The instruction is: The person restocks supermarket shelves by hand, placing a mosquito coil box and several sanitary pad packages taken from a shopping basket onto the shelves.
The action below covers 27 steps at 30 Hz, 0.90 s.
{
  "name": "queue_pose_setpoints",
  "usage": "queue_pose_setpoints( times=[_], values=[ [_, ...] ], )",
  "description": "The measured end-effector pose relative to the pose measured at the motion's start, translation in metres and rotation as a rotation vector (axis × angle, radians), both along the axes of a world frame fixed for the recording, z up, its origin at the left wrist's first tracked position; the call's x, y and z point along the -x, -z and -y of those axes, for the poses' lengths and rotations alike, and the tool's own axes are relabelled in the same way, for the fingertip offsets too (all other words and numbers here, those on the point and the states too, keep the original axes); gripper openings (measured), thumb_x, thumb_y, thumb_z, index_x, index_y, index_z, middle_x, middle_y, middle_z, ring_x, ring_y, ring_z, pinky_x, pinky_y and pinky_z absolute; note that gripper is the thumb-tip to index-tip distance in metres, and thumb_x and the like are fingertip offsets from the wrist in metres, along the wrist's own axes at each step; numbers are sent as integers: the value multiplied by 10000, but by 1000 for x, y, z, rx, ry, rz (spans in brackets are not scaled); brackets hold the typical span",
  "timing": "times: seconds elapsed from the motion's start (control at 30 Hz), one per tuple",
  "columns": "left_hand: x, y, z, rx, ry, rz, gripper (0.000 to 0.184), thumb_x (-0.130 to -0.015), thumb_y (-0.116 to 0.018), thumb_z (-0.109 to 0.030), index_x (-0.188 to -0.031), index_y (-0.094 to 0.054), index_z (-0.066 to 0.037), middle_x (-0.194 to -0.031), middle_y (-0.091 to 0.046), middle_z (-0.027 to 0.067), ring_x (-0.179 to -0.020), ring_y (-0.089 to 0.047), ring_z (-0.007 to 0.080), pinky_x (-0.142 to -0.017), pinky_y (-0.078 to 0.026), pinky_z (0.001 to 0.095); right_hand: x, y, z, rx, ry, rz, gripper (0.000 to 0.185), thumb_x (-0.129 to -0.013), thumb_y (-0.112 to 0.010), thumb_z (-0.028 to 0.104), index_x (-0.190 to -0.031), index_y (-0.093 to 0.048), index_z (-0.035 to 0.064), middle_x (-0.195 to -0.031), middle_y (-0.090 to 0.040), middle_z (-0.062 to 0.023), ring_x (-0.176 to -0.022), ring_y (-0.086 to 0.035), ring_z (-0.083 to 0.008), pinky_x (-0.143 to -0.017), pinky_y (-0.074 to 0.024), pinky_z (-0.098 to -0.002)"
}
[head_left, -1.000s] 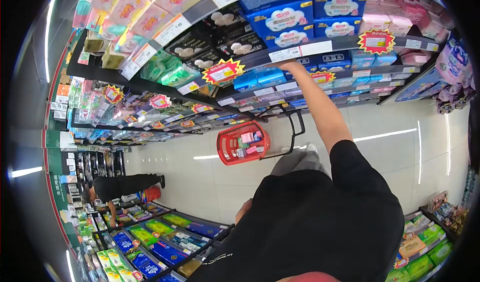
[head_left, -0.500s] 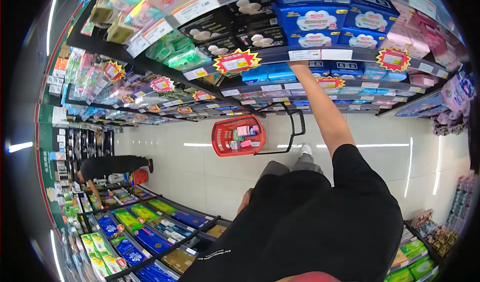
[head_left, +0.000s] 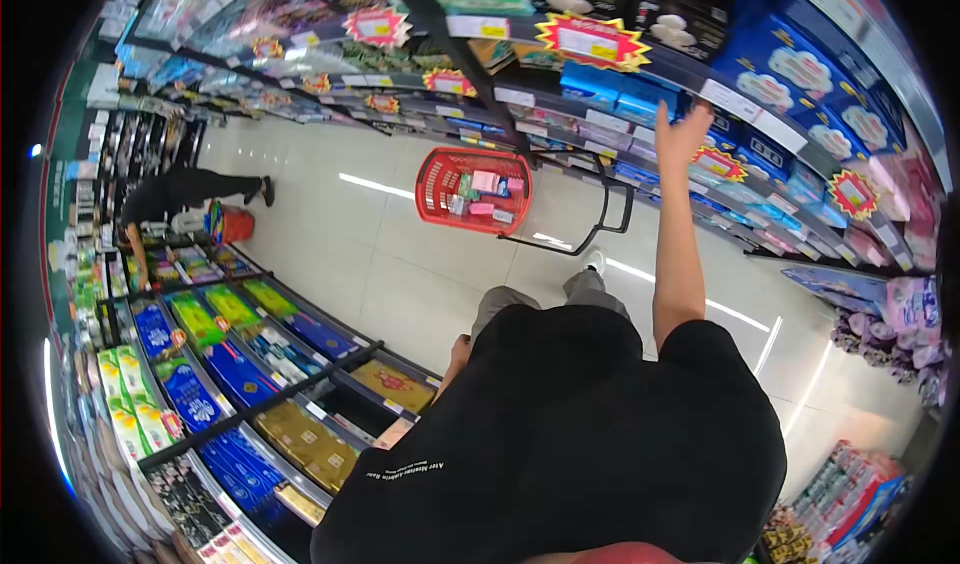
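My right hand (head_left: pixel 684 136) reaches out to the shelf in front of me. Its thumb stands apart from the fingers, and nothing shows between them. Just left of the thumb lie light blue packs (head_left: pixel 618 92) on the shelf. Above the fingertips runs a shelf edge with a white price label (head_left: pixel 738 101), and dark blue packs (head_left: pixel 765 150) sit to the right. Whether the fingertips touch anything I cannot make out. My left hand (head_left: pixel 461 348) hangs low beside my leg, small and partly covered by my body, so its fingers do not show clearly.
A red shopping basket (head_left: pixel 428 196) with several small packages and a black handle (head_left: pixel 622 209) stands on the tiled floor (head_left: pixel 350 239). Left, a person (head_left: pixel 190 194) bends toward a low display of tissue packs (head_left: pixel 225 309), near another red basket (head_left: pixel 237 226).
My view has turned, and the shelves have shifted. My right hand, earlier mostly hidden behind the shelf edge, is now visible with fingers spread. My left hand stays low at my side.
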<state>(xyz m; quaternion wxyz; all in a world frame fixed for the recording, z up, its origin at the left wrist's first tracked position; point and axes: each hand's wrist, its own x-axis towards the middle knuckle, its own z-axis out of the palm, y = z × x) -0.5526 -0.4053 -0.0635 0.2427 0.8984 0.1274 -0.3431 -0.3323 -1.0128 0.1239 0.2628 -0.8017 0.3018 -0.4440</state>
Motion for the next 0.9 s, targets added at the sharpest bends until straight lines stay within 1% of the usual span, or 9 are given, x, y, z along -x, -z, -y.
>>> queue_pose_setpoints(
  times=[0.13,0.17,0.27,0.37,0.47,0.5,0.63,0.83,0.9],
  values=[
    [31,102,-56,79,-110,-69,549,-838,-599,-459,-1086,-657,27,-1030,-684,256,-1043,-642,399,-887,-501,443,70,74,-79,-340,-180,-105,276,-873,-677,163,-1094,-585,24,-906,-668,-105,-841,-658,-233,-792,-515,-361],
    [23,47,-43,108,-104,21,519,-851,-576,-430,-1069,-663,33,-1022,-686,260,-1029,-650,390,-875,-504,436,96,108,-105,-449,-264,-301,239,-908,-639,209,-1065,-588,36,-895,-672,-110,-839,-663,-210,-776,-516,-348],
    [-3,53,-80,-47,71,-79,501,-865,-547,-397,-1073,-656,45,-1020,-686,264,-1001,-664,369,-854,-512,424,222,310,-156,-970,-877,-924,355,-925,-596,250,-1218,-578,50,-1078,-684,-131,-971,-653,-228,-880,-507,-377],
    [-46,24,-104,257,-229,-277,366,-869,-560,-283,-1040,-667,23,-934,-698,154,-826,-687,267,-710,-567,381,339,382,-200,-1573,-775,-910,489,-928,-582,331,-1337,-560,64,-1189,-665,-119,-1101,-617,-242,-975,-471,-391],
    [-76,37,-131,427,-503,-241,295,-862,-577,-241,-997,-665,6,-907,-683,102,-778,-674,216,-632,-572,349,365,368,-255,-1135,-731,-993,551,-932,-543,444,-1365,-545,103,-1200,-657,-142,-1124,-610,-286,-928,-508,-421],
    [-80,43,-139,439,-480,-248,294,-858,-582,-245,-990,-661,5,-899,-686,103,-766,-675,213,-620,-571,351,336,293,-276,-1519,-322,-1098,593,-907,-566,489,-1320,-566,64,-1152,-662,-177,-1035,-650,-325,-799,-555,-499],
    [-123,65,-154,375,-170,-333,292,-830,-603,-244,-955,-679,8,-828,-697,109,-702,-680,202,-596,-570,352,293,220,-328,-1126,-288,-1220,609,-915,-529,530,-1244,-595,22,-1138,-647,-251,-1014,-655,-353,-774,-549,-516],
    [-182,79,-165,196,339,-360,267,-771,-620,-228,-865,-734,-5,-732,-707,137,-651,-690,232,-628,-566,371,328,296,-383,-655,-856,-1243,629,-900,-538,550,-1223,-616,15,-1149,-638,-269,-1128,-602,-350,-979,-462,-399],
    [-209,74,-159,217,434,-305,249,-765,-627,-226,-841,-732,-13,-737,-710,138,-646,-692,244,-647,-563,371,327,322,-410,-1183,-634,-1049,727,-859,-624,506,-1287,-516,-72,-1169,-637,-258,-1111,-614,-345,-941,-487,-389]
  ],
)
